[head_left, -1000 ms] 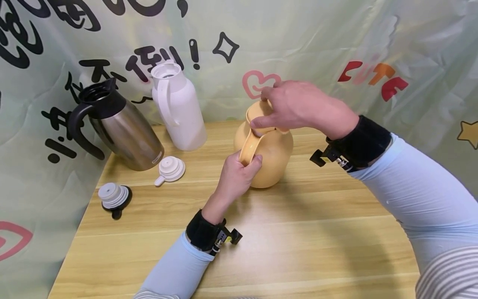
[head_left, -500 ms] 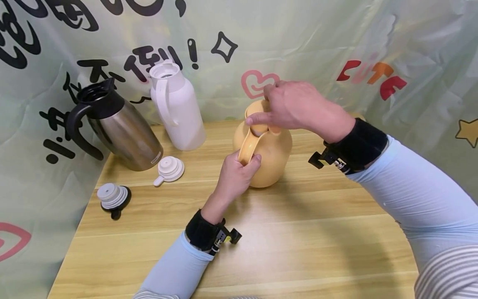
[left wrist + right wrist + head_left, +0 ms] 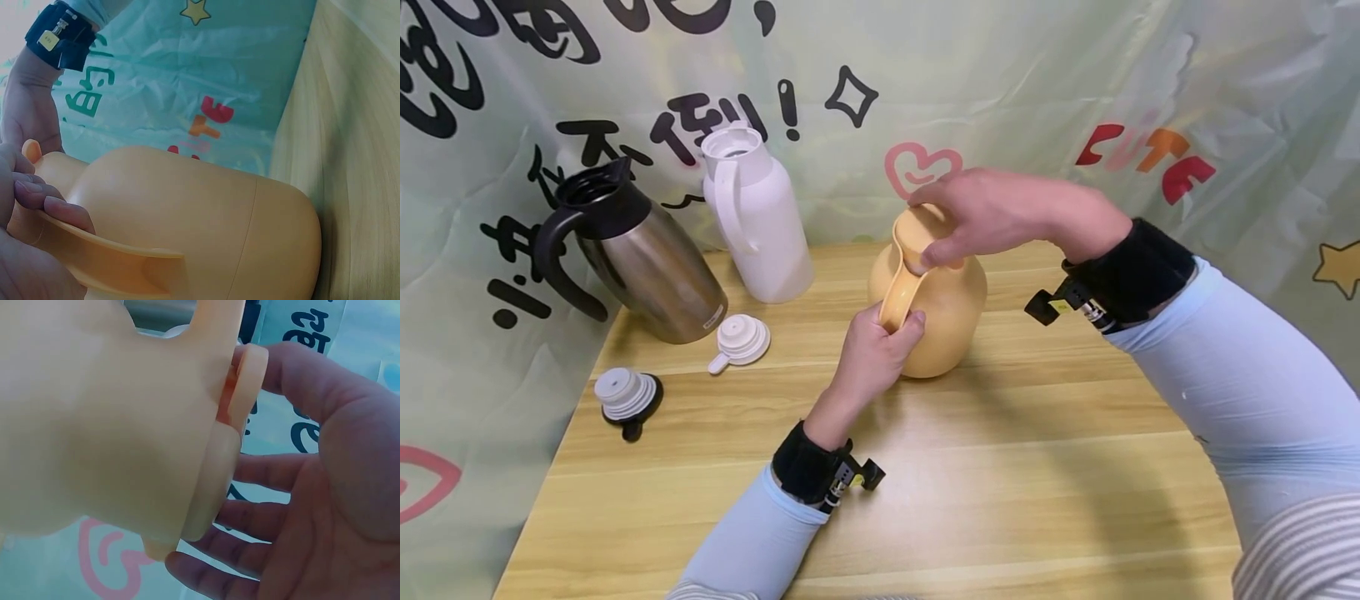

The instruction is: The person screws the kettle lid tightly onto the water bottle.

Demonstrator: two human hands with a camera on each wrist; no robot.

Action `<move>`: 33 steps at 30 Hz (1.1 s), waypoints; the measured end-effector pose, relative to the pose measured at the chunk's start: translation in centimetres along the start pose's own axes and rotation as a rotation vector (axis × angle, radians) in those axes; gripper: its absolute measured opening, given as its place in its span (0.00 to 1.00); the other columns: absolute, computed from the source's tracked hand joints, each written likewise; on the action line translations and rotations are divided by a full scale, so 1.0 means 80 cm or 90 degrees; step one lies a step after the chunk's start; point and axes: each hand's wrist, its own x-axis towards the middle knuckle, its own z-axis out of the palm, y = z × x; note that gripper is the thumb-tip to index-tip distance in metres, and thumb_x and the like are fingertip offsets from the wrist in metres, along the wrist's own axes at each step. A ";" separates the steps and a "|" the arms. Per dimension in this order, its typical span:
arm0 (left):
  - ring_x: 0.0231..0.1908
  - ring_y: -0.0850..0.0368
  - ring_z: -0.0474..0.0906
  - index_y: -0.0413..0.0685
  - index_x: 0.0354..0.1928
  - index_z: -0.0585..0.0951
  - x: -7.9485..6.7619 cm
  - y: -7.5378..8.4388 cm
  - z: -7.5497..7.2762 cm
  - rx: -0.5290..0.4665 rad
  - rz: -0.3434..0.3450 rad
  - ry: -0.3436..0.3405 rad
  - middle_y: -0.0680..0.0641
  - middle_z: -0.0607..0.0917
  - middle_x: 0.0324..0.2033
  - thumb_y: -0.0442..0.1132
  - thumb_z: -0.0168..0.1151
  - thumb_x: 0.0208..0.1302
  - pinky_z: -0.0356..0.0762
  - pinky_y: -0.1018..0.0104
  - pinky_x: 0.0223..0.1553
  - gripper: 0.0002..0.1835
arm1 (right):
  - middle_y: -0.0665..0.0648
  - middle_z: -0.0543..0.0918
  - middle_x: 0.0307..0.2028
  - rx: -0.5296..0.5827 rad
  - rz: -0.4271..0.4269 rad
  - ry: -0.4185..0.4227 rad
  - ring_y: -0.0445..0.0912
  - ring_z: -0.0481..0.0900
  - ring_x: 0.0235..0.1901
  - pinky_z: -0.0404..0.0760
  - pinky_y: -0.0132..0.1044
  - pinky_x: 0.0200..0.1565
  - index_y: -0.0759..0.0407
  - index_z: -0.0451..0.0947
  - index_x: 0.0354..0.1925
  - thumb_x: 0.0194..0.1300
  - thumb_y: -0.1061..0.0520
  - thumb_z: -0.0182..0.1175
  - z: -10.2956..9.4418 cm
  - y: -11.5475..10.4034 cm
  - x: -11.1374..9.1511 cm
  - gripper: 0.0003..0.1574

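Upright axis: rounded peach plastic jug
Curved peach handle: gripped by left hand
Round peach lid, at top: pinched by nearer right hand

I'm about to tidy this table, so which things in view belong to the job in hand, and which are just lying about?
In the job:
orange jug, its handle held by the left hand
lid, gripped by the right hand

Apparently just lying about, touched by neither hand:
steel jug
white jug
white stopper
black-rimmed stopper
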 end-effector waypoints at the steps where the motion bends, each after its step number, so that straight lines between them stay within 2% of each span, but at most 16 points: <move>1: 0.14 0.60 0.60 0.44 0.16 0.69 0.001 -0.004 0.000 0.000 -0.001 0.000 0.53 0.64 0.11 0.37 0.60 0.62 0.59 0.68 0.17 0.17 | 0.56 0.74 0.49 -0.001 0.001 0.001 0.50 0.71 0.46 0.70 0.44 0.47 0.54 0.60 0.69 0.56 0.34 0.63 0.000 -0.001 0.001 0.50; 8: 0.15 0.56 0.62 0.45 0.17 0.71 0.011 -0.039 0.005 0.012 0.011 0.006 0.50 0.65 0.12 0.42 0.62 0.63 0.60 0.65 0.17 0.18 | 0.56 0.74 0.41 -0.019 0.041 0.029 0.50 0.72 0.40 0.70 0.43 0.40 0.51 0.64 0.65 0.55 0.31 0.62 0.002 -0.008 0.001 0.46; 13: 0.15 0.55 0.62 0.47 0.18 0.72 0.012 -0.044 0.005 0.003 0.021 0.002 0.50 0.65 0.12 0.46 0.61 0.62 0.60 0.65 0.16 0.18 | 0.55 0.74 0.34 -0.053 0.092 0.053 0.50 0.72 0.36 0.68 0.43 0.35 0.48 0.69 0.55 0.54 0.29 0.58 0.006 -0.018 0.001 0.37; 17: 0.14 0.56 0.61 0.49 0.18 0.73 0.012 -0.045 0.004 0.001 0.021 -0.001 0.50 0.65 0.12 0.48 0.60 0.62 0.60 0.65 0.16 0.18 | 0.55 0.72 0.29 -0.087 0.109 0.070 0.50 0.71 0.32 0.66 0.43 0.33 0.50 0.69 0.47 0.53 0.30 0.57 0.009 -0.023 0.003 0.32; 20: 0.14 0.57 0.61 0.49 0.18 0.72 0.013 -0.046 0.004 0.002 0.021 -0.003 0.50 0.65 0.12 0.49 0.60 0.62 0.60 0.65 0.16 0.18 | 0.55 0.71 0.28 -0.100 0.109 0.080 0.51 0.71 0.32 0.65 0.43 0.33 0.51 0.69 0.47 0.53 0.30 0.56 0.010 -0.024 0.004 0.33; 23: 0.14 0.57 0.61 0.49 0.18 0.72 0.013 -0.047 0.004 0.003 0.022 -0.002 0.50 0.65 0.12 0.49 0.60 0.62 0.60 0.65 0.16 0.18 | 0.55 0.73 0.31 -0.090 0.107 0.088 0.51 0.72 0.35 0.66 0.44 0.37 0.52 0.69 0.53 0.55 0.29 0.55 0.012 -0.021 0.003 0.38; 26: 0.14 0.58 0.61 0.49 0.18 0.72 0.013 -0.047 0.005 0.002 0.021 -0.001 0.51 0.65 0.12 0.49 0.60 0.62 0.60 0.65 0.16 0.18 | 0.56 0.75 0.40 -0.056 0.090 0.093 0.52 0.72 0.42 0.69 0.46 0.42 0.53 0.69 0.58 0.57 0.24 0.54 0.013 -0.014 0.001 0.44; 29: 0.14 0.58 0.61 0.50 0.18 0.73 0.012 -0.046 0.004 0.005 0.020 0.001 0.51 0.65 0.12 0.49 0.60 0.62 0.60 0.65 0.16 0.18 | 0.59 0.75 0.53 -0.007 0.037 0.092 0.54 0.70 0.54 0.71 0.50 0.51 0.55 0.68 0.63 0.59 0.23 0.52 0.014 -0.001 0.000 0.48; 33: 0.14 0.59 0.61 0.50 0.17 0.72 0.012 -0.046 0.004 0.009 0.020 0.004 0.52 0.64 0.11 0.49 0.60 0.61 0.60 0.65 0.15 0.18 | 0.58 0.67 0.67 0.060 -0.044 0.052 0.52 0.61 0.67 0.62 0.52 0.65 0.53 0.61 0.70 0.63 0.26 0.52 0.012 0.018 -0.004 0.49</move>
